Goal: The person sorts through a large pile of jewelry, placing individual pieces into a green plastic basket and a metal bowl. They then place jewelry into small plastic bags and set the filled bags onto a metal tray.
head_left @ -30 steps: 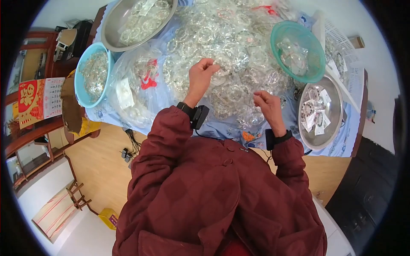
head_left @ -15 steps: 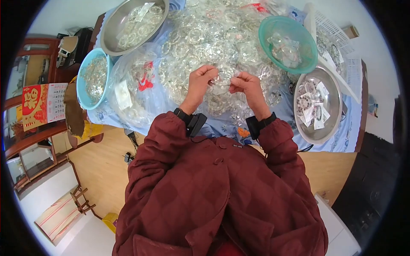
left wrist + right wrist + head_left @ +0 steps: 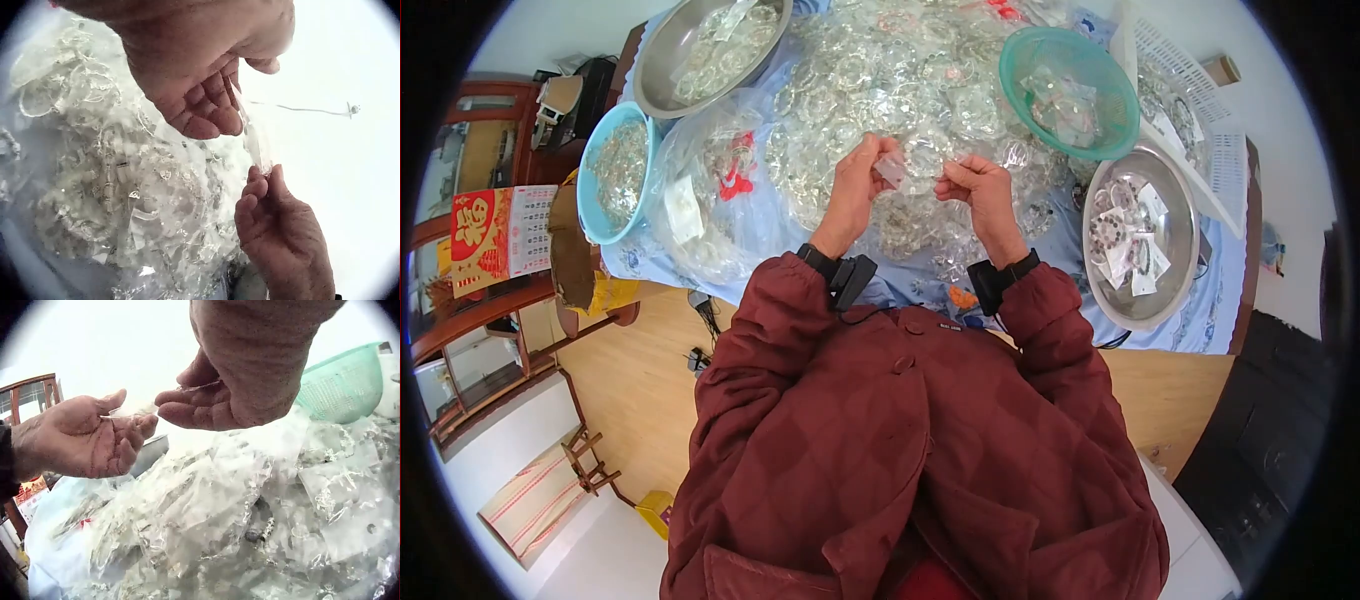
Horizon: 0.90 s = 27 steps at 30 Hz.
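A small clear plastic packet [image 3: 890, 168] [image 3: 257, 142] stretches between both hands above the pile. The left hand [image 3: 852, 195] [image 3: 200, 56] pinches one end of it between thumb and curled fingers. At the other end, the right hand [image 3: 988, 200] [image 3: 284, 237] pinches its edge with thumb and fingertips. A thin cord [image 3: 300, 110] with a tiny bead-like tip sticks out sideways in the left wrist view; where it attaches is unclear. Beneath both hands spreads a large pile of clear bagged bracelets [image 3: 865, 85] [image 3: 206, 506].
A green basket [image 3: 1122, 135] and a steel bowl [image 3: 1190, 262] stand at the right. On the left are a blue basin [image 3: 590, 222], another steel bowl [image 3: 650, 85] and a plastic bag with red print [image 3: 738, 170]. A white perforated rack [image 3: 1226, 170] sits far right.
The right hand has come up and left to meet the left hand. A packet now shows between them, clearer than half a second ago. The left hand has shifted slightly left.
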Available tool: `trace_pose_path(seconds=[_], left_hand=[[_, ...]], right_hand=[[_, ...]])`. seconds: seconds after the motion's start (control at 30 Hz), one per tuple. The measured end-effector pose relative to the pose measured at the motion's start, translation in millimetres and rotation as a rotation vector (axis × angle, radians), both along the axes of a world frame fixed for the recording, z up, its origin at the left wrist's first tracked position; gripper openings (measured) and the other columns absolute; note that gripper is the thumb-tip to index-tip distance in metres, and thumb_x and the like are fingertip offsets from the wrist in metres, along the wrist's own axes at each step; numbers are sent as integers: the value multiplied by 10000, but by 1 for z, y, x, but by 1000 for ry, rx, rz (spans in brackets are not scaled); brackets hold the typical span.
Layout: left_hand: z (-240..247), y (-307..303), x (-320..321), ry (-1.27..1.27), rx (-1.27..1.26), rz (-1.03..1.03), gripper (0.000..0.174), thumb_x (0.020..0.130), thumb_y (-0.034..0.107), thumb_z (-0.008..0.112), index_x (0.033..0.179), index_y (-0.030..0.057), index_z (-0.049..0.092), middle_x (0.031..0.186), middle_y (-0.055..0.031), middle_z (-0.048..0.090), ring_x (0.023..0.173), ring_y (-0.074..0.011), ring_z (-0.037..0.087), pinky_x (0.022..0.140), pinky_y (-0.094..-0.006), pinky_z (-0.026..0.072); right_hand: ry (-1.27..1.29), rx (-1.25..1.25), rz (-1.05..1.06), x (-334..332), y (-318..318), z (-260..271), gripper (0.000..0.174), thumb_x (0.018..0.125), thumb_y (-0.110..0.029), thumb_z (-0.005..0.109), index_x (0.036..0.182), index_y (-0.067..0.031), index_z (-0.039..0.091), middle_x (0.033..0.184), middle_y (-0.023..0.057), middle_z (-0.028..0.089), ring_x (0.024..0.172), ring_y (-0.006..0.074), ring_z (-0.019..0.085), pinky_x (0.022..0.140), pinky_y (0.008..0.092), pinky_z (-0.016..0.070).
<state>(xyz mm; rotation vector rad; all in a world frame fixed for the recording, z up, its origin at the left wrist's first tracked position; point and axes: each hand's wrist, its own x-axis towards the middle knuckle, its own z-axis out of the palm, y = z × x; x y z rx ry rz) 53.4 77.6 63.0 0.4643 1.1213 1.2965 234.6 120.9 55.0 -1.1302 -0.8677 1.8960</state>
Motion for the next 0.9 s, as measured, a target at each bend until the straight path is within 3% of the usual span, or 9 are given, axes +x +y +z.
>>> trace_pose_path(seconds=[0.07, 0.17, 0.4, 0.5, 0.7, 0.9], left_hand=[[0, -3, 3, -15, 3, -21, 233, 884, 213, 525, 1029, 39, 579, 842, 8, 586, 747, -81, 548, 696, -239, 454], [-6, -3, 9, -19, -58, 16, 169, 843, 176, 578, 955, 52, 605, 785, 26, 586, 689, -68, 531, 612, -210, 416], [-19, 0, 0, 74, -20, -19, 159, 802, 101, 604, 947, 36, 611, 789, 18, 593, 715, -66, 537, 628, -205, 416], [-18, -1, -2, 102, 1, -52, 162, 795, 85, 602, 946, 27, 611, 794, 12, 597, 715, -69, 538, 629, -205, 414], [-16, -2, -5, 163, 20, -138, 167, 796, 79, 596, 947, 9, 608, 803, -4, 605, 711, -80, 540, 647, -209, 424], [-15, -1, -5, 51, 6, -91, 202, 806, 107, 599, 985, 13, 597, 811, -1, 594, 719, -75, 540, 660, -223, 441]], right_hand=[[16, 6, -26, 0, -2, -6, 85, 807, -87, 602, 792, -3, 604, 702, 72, 621, 607, 157, 619, 567, 273, 519], [21, 10, -25, -1, -2, -10, 83, 809, -84, 600, 801, -2, 605, 717, 76, 624, 627, 162, 626, 577, 277, 522], [43, 37, 76, -1, -3, -2, 125, 824, -99, 593, 881, 11, 606, 794, 75, 628, 692, 176, 633, 634, 293, 530], [127, -42, -18, -3, -3, 9, 167, 824, -101, 597, 935, 24, 603, 827, 63, 623, 716, 176, 628, 651, 307, 537], [44, 27, 33, -2, 0, -2, 209, 800, -105, 632, 952, 34, 599, 813, 62, 620, 689, 159, 616, 615, 300, 544], [50, -59, 15, -1, 0, -14, 232, 811, -78, 615, 1004, 42, 568, 882, 79, 623, 744, 170, 622, 633, 331, 553]])
